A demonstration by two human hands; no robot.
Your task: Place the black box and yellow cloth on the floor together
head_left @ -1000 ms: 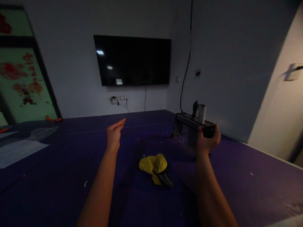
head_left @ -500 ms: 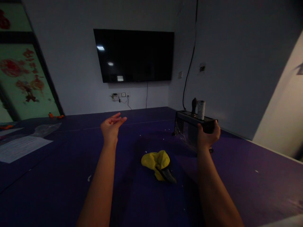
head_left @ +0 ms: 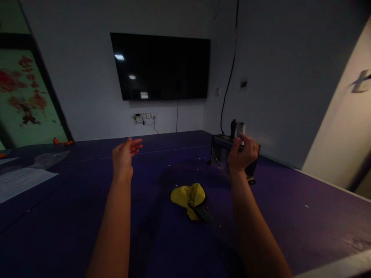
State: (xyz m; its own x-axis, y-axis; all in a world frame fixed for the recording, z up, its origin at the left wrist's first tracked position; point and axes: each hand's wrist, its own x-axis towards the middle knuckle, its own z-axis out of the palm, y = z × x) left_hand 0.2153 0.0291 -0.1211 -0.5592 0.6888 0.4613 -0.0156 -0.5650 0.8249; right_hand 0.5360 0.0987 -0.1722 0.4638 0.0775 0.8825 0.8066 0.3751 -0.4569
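On the left, my left hand (head_left: 125,157) is raised above the purple surface, fingers stretched loosely forward and holding nothing. My right hand (head_left: 242,153) is up on the right with its fingers bent and the thumb apart from them; no object shows in it. Behind that hand, and partly hidden by it, stands a dark box-shaped frame (head_left: 222,142) with a black knob-like grip (head_left: 233,128) and a whitish cylinder (head_left: 240,127) on top. Whether the hand touches it I cannot tell. Between my forearms lies a crumpled yellow cloth item (head_left: 187,196) with a dark grey part.
The purple surface (head_left: 174,247) reaches to the walls. Paper sheets (head_left: 24,180) and clear plastic (head_left: 50,159) lie at left, with small orange things (head_left: 62,142) beyond. A television (head_left: 162,67) hangs on the wall above sockets (head_left: 146,116). A black cable (head_left: 228,83) runs down the right wall.
My left hand has moved left and its fingers have loosened from near the thumb. My right hand has shifted left and up, its fingers now bent in. The view has turned slightly right.
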